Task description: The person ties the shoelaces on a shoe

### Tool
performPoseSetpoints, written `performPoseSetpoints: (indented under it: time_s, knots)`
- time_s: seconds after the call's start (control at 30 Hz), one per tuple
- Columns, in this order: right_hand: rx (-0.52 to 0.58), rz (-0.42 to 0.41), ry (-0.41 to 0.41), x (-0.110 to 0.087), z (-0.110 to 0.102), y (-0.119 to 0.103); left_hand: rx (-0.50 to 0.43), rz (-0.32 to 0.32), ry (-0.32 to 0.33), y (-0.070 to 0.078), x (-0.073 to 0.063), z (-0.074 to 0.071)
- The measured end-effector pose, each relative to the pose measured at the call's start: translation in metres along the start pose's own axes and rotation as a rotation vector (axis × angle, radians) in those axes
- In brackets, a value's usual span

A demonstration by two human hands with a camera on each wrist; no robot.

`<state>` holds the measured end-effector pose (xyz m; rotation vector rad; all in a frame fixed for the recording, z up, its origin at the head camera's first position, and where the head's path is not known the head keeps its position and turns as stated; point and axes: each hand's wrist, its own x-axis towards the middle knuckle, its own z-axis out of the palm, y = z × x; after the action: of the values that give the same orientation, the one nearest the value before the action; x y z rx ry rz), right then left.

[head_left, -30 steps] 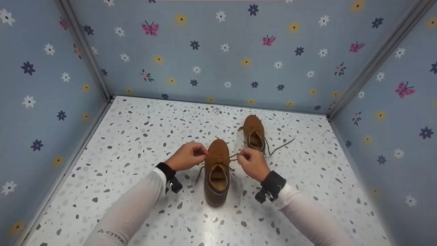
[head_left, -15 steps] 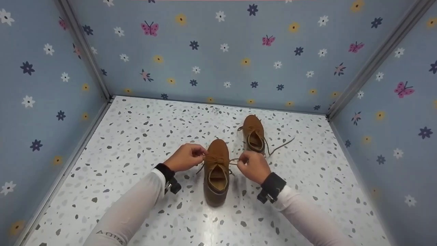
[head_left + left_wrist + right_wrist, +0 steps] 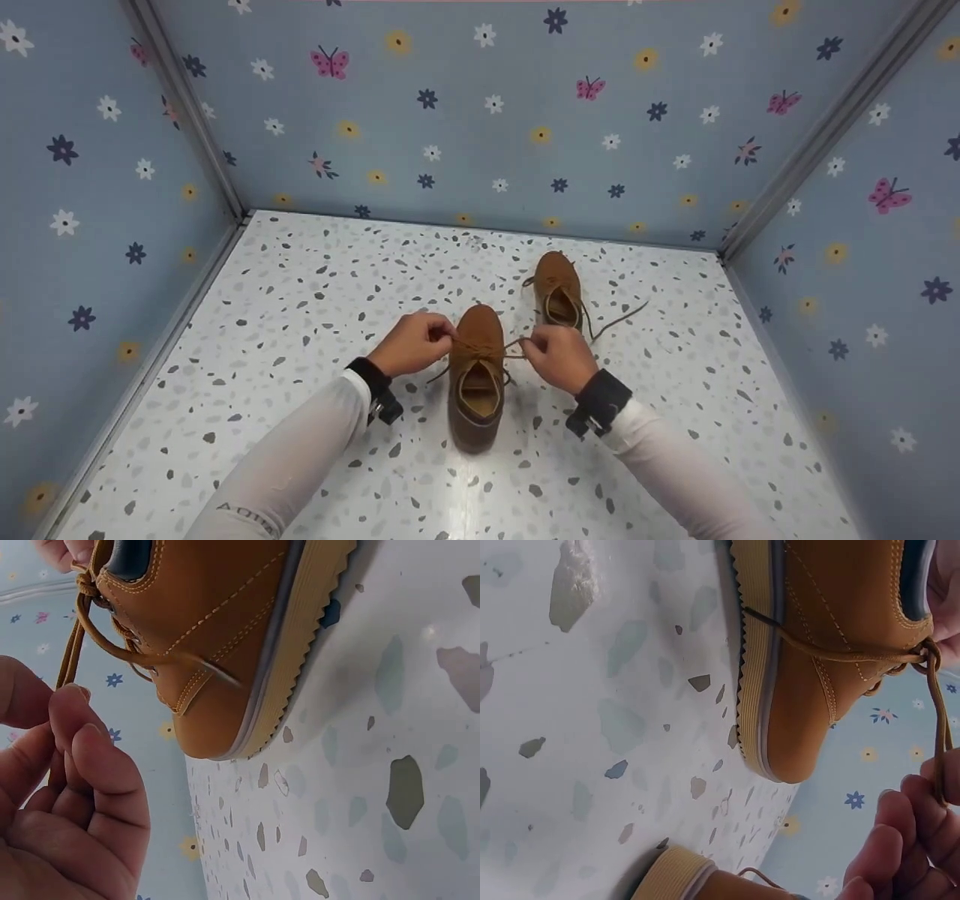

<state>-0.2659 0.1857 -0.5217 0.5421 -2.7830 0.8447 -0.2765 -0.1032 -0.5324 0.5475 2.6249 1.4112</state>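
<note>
A brown lace-up shoe (image 3: 475, 427) stands on the speckled surface between the two hands, toe pointing away. Its brown lace (image 3: 73, 652) is knotted at the throat, with loops drawn out to both sides and a loose end hanging down each side. At the shoe's left, the left hand (image 3: 411, 345) pinches one lace loop between thumb and fingers. Opposite it, the right hand (image 3: 561, 358) pinches the other loop (image 3: 939, 712), pulled out from the knot. Both wrist views show the loops stretched from the knot to the fingertips.
A second brown shoe (image 3: 556, 276) stands beyond the right hand, its long lace (image 3: 622, 321) trailing right across the speckled white surface (image 3: 337, 465). Blue flower-patterned panels (image 3: 480, 112) rise at the back and both sides.
The right hand shifts slightly, and the right loop between its fingers and the knot spreads a little wider. The left hand keeps its pinch almost in place. Both shoes stay put.
</note>
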Motion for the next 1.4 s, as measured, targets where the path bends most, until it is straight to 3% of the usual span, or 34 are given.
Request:
performPoseSetpoints:
  time_s: [0.27, 0.47, 0.6, 0.77, 1.07, 1.2, 1.3, 1.4]
  knots:
    - [0.163, 0.127, -0.059, -0.007, 0.001, 0.008, 0.013, 0.014, 0.051, -0.002, -0.003, 0.002]
    - [0.491, 0.220, -0.145, -0.009, 0.002, 0.012, -0.090, -0.021, 0.075, -0.003, -0.005, 0.007]
    - [0.724, 0.284, -0.164, -0.006, 0.003, 0.010, -0.225, -0.052, 0.088, -0.003, -0.003, 0.012]
    - [0.942, 0.336, -0.123, -0.001, 0.008, 0.002, -0.404, -0.090, 0.122, 0.003, 0.003, 0.021]
    - [1.283, 0.309, -0.014, -0.002, 0.026, -0.019, -0.712, -0.166, 0.115, 0.017, 0.014, 0.040]
    - [1.470, 0.290, -0.032, 0.000, 0.030, -0.025, -0.969, -0.207, 0.138, 0.022, 0.020, 0.041]
    - [1.567, 0.308, -0.052, 0.002, 0.030, -0.026, -1.137, -0.200, 0.107, 0.026, 0.022, 0.041]
    - [1.607, 0.329, -0.065, 0.005, 0.030, -0.027, -1.136, -0.162, 0.036, 0.030, 0.023, 0.038]
